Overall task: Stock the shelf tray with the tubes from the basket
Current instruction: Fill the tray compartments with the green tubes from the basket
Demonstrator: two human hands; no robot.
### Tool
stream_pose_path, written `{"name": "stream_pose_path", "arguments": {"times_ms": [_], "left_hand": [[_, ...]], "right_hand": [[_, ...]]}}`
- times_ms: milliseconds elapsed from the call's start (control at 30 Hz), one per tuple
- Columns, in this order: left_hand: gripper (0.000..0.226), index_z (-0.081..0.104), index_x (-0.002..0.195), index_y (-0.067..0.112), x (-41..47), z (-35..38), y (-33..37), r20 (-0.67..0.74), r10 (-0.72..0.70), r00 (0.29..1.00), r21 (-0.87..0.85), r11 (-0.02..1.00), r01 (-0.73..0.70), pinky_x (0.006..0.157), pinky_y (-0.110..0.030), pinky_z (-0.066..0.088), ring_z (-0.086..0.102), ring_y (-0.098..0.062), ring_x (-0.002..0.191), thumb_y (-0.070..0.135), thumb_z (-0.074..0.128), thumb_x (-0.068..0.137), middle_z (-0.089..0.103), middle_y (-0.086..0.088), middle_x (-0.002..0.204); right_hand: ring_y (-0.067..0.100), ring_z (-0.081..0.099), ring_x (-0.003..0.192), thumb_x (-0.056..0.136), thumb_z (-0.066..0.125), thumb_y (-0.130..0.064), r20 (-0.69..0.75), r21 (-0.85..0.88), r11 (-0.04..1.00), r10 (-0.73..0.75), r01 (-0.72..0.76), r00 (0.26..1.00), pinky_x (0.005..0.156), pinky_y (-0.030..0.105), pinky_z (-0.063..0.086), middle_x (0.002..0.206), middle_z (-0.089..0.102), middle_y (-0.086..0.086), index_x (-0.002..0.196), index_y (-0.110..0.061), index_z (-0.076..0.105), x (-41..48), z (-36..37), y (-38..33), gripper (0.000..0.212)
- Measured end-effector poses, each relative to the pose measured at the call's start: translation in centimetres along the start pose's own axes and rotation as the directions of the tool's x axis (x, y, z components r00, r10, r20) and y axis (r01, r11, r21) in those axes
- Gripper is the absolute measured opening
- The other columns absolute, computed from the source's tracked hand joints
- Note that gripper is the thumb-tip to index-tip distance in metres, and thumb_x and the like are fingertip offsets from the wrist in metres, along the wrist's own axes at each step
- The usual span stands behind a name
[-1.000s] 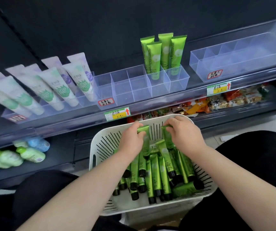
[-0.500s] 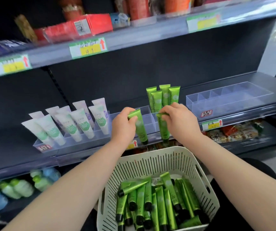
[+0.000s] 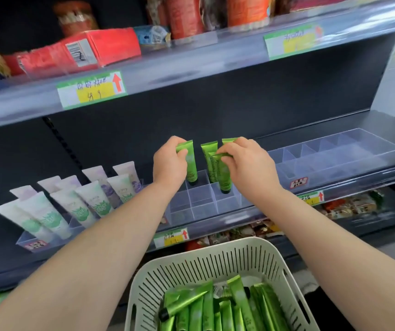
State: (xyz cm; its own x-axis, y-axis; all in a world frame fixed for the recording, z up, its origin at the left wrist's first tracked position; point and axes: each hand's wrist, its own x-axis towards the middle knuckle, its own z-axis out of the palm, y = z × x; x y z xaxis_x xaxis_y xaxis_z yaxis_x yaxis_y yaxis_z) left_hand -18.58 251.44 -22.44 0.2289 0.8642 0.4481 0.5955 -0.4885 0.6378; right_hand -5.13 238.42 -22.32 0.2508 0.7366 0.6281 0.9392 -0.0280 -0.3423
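Note:
My left hand (image 3: 169,163) grips a green tube (image 3: 190,166) by its crimped top, cap down, over a back compartment of the clear divided shelf tray (image 3: 201,206). A second green tube (image 3: 222,175) is pinched in my right hand (image 3: 246,161), its black cap dipping into a tray compartment further right. Behind my right hand stand other green tubes (image 3: 208,151) in the tray, partly hidden. The white slotted basket (image 3: 206,261) sits below at the bottom centre and holds several green tubes (image 3: 215,309) lying flat.
White and purple tubes (image 3: 77,199) lean in a clear tray at the left. A second divided clear tray (image 3: 335,158) stands at the right. Red boxes (image 3: 81,51) and jars line the shelf above. Price labels (image 3: 171,237) run along the shelf edges; snack packets (image 3: 344,206) lie below.
Both hands lifted a green tube each out of the basket, rose to the shelf tray, and now lower the tubes cap-first into its compartments. The camera view tilted upward.

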Motion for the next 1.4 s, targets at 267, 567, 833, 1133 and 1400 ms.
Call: {"name": "stream_pose_path", "arguments": {"times_ms": [267,567,833,1133,1400], "left_hand": [[0.017,0.060,0.099,0.023,2.7,2.9,-2.3,0.213,0.004,0.977,0.118,0.993,-0.030,0.059,-0.026,0.038,0.052,-0.014,0.075,0.009,0.050,0.094,0.060,-0.004,0.096],[0.038,0.055,0.125,0.023,2.5,0.9,-2.4,0.187,0.148,0.971,0.229,0.955,-0.189,0.078,-0.028,0.039,0.050,-0.021,0.109,0.004,0.053,0.092,0.054,0.000,0.125],[0.029,0.061,0.118,0.018,-0.1,-3.0,-3.6,0.260,0.248,0.933,0.372,0.866,-0.334,0.082,-0.036,0.045,0.045,-0.022,0.112,0.009,0.056,0.091,0.053,0.002,0.128],[0.032,0.064,0.114,0.019,-2.0,-3.5,-5.4,0.304,0.297,0.905,0.342,0.853,-0.394,0.085,-0.036,0.045,0.043,-0.018,0.116,0.002,0.056,0.088,0.052,0.004,0.129],[0.033,0.063,0.115,0.019,-1.9,-3.7,-6.3,0.296,0.288,0.911,0.327,0.865,-0.380,0.089,-0.036,0.045,0.043,-0.017,0.118,0.000,0.057,0.089,0.053,0.005,0.130]], "right_hand": [[0.023,0.055,0.095,0.096,0.051,-0.023,0.082,-0.011,1.000,-0.001,0.002,0.997,0.070,0.039,0.051,0.101,0.062,0.000,0.111,-0.022,0.066,0.5,0.8,0.8,0.021],[0.023,0.053,0.096,0.096,0.050,-0.023,0.076,-0.007,1.000,0.011,-0.010,0.997,0.069,0.036,0.049,0.104,0.060,-0.001,0.113,-0.022,0.064,1.7,1.0,-0.3,0.022],[0.027,0.053,0.097,0.096,0.049,-0.022,0.033,-0.021,1.000,-0.005,0.005,0.999,0.074,0.039,0.045,0.105,0.060,0.003,0.112,-0.019,0.062,4.8,2.7,-3.2,0.021],[0.030,0.045,0.105,0.096,0.048,-0.023,0.193,-0.182,0.983,0.038,-0.003,0.980,0.076,0.037,0.034,0.108,0.062,0.004,0.117,-0.021,0.060,6.2,6.9,-2.9,0.025],[0.028,0.043,0.109,0.093,0.047,-0.014,0.260,-0.231,0.973,0.069,-0.007,0.963,0.079,0.037,0.034,0.108,0.062,0.002,0.116,-0.025,0.061,5.6,8.9,-2.9,0.029]]}}
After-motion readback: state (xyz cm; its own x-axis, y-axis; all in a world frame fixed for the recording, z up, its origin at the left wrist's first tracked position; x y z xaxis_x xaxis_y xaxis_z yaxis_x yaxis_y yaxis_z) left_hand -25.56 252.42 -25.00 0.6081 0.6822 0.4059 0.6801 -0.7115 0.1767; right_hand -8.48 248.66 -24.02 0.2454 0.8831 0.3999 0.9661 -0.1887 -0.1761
